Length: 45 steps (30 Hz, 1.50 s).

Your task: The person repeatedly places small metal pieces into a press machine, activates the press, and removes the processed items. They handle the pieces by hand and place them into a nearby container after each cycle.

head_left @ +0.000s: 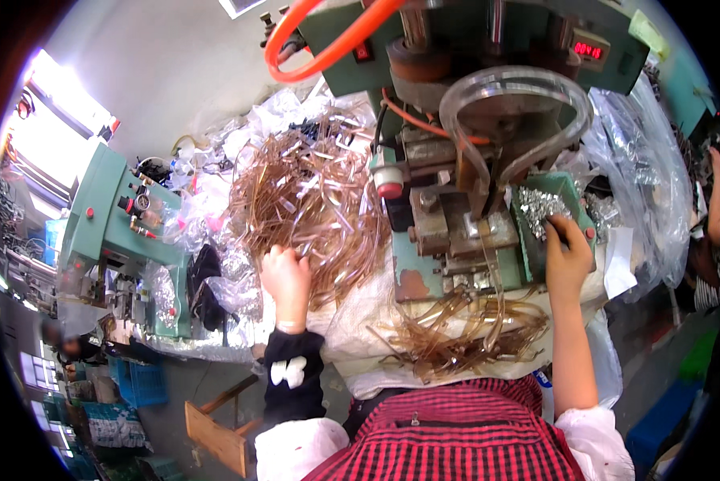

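My left hand (pixel 286 280) rests at the near left edge of a large heap of brown see-through plastic strips (pixel 304 192). Its fingers are curled in, and whatever they hold is hidden. On the other side, my right hand (pixel 569 260) reaches into a green metal tray (pixel 534 258) of small shiny metal pieces (pixel 541 207). Dark coverings show on its fingertips, which are drawn together at the pieces; anything between them is too small to make out. Between my hands stands a green press (pixel 412 276) with a metal die block (pixel 480 232).
A second, smaller bunch of brown strips (pixel 464 337) lies on the cloth before the press. A looped clear tube (pixel 516 76) and an orange hose (pixel 328 44) hang above. Another green machine (pixel 111 208) stands left, and clear plastic sheeting (pixel 641 176) hangs right.
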{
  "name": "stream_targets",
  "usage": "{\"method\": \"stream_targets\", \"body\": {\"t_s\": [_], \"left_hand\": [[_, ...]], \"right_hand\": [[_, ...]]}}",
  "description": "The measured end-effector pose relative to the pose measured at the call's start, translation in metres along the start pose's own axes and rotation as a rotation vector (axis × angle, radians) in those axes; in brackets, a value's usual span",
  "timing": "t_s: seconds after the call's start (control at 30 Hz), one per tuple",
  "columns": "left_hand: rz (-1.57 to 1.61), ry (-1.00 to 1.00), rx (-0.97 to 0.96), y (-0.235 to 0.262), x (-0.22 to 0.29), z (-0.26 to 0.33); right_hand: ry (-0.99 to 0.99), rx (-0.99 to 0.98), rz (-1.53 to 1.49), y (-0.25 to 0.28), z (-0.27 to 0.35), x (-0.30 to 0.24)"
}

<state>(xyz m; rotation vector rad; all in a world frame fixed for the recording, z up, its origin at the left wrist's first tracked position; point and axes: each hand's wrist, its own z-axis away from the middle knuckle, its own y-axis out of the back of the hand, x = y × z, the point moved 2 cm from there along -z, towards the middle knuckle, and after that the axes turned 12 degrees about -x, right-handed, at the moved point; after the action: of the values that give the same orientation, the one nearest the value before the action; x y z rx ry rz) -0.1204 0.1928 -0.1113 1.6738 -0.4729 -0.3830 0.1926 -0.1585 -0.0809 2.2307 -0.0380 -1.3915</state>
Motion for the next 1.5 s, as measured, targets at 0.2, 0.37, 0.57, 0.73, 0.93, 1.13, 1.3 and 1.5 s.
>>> {"method": "stream_targets", "body": {"t_s": [0.2,0.37,0.57,0.73,0.93,1.13,1.3,1.5], "left_hand": [[0.567,-0.019,-0.290,0.033,0.004,0.011],[1.213,-0.184,-0.456,0.058,0.043,0.026],[1.609,-0.333,-0.362,0.075,0.098,0.046],[1.520,-0.853,-0.091,0.152,0.152,0.051],[1.176,-0.467,0.333,0.139,0.118,0.052],[1.284,-0.844,0.144,0.156,0.172,0.078],[0.774,-1.175,0.402,0.165,0.213,0.078],[0.596,-1.249,0.465,0.144,0.228,0.074]], "right_hand": [[-0.111,0.002,-0.141,0.060,0.032,0.018],[0.133,-0.299,-0.238,0.020,0.000,-0.083],[0.027,-0.175,-0.648,-0.049,-0.009,-0.091],[-0.080,-0.228,-0.862,-0.044,-0.007,-0.101],[-0.121,-0.290,-0.851,-0.035,0.004,-0.129],[0.133,-0.247,-0.226,0.004,-0.001,-0.076],[0.178,-0.272,0.195,0.023,0.016,-0.006],[-0.111,-0.278,-0.069,0.036,-0.010,0.011]]}}
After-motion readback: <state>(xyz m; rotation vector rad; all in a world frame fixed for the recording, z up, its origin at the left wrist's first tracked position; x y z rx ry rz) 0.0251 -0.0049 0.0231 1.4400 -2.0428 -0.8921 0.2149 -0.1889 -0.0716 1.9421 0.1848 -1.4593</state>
